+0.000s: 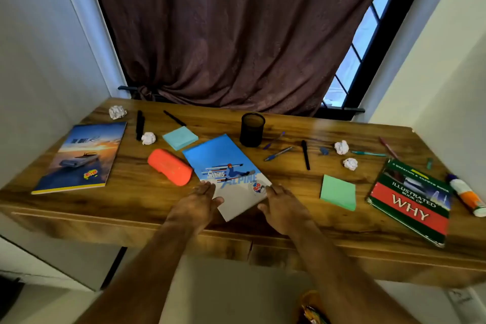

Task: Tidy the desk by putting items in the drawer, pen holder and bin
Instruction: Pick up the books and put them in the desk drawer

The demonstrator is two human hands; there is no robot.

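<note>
A blue skiing notebook (226,163) lies near the middle of the wooden desk (136,192). My left hand (200,202) rests flat at its near left corner and my right hand (284,208) at its near right corner, fingers spread, neither gripping it. A black mesh pen holder (252,129) stands behind the notebook. Several pens (305,154) and crumpled paper balls (341,147) lie scattered. An orange case (169,167) sits left of the notebook. Closed drawer fronts (226,244) run under the desk edge.
A car-cover notebook (81,158) lies far left, a green "WHY" book (413,202) and glue stick (465,196) far right. Blue (180,137) and green (339,192) sticky pads sit on the desk. A dark curtain (236,34) hangs behind; walls close both sides.
</note>
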